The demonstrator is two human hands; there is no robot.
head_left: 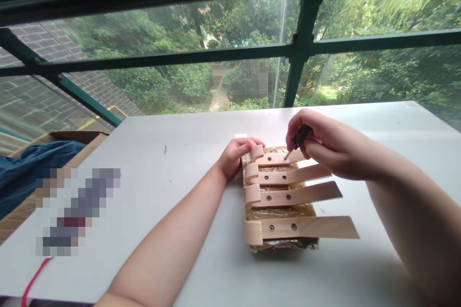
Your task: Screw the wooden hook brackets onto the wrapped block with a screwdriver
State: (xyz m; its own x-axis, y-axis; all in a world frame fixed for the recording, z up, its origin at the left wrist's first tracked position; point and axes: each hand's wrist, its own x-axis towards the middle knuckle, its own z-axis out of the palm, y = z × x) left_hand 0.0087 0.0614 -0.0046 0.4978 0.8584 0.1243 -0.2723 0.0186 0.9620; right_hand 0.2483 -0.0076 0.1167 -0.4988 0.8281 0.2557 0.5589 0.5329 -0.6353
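While the left hand (239,154) has its grip on the far left corner of a film-wrapped block (279,213), the right hand (322,146) grasps a black-handled screwdriver (302,136), its tip at a screw (285,158) in the farthest of four wooden strips (317,227). Curled at their left ends, the strips lie across the block, which sits on a white surface (162,192) before a green-framed window (297,72).

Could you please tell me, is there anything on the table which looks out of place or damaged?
A small dark piece, perhaps a screw, lies loose on the white table, apart from the wrapped block and its wooden strips. The block's wrapping also looks wrinkled and ragged at the near edge. Nothing looks spilled.
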